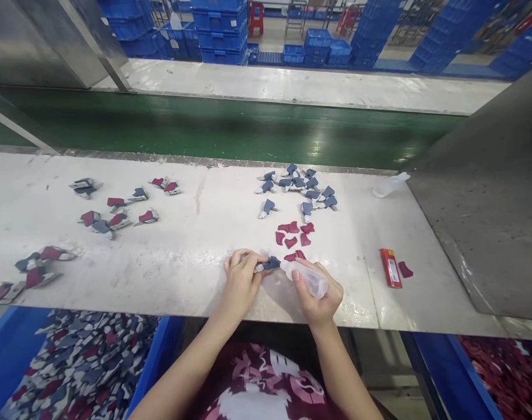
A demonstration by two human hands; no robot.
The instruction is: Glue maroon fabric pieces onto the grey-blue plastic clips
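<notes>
My left hand [240,280] pinches a blue-and-white piece [272,263] between fingertips and thumb, over the table [196,239]. My right hand [325,297] is curled round a translucent bottle [312,281], its tip at the piece's three-o'clock edge; whether they touch, I can't tell. From the piece, loose red pieces [305,240] lie at one o'clock, a red box [391,268] at three.

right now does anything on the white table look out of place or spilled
A small flat maroon piece lies alone beside the red-and-yellow box, apart from the loose maroon cluster beyond the right hand. A translucent plastic bottle lies on its side near the grey metal panel instead of standing. I can't make out a spill.
</notes>
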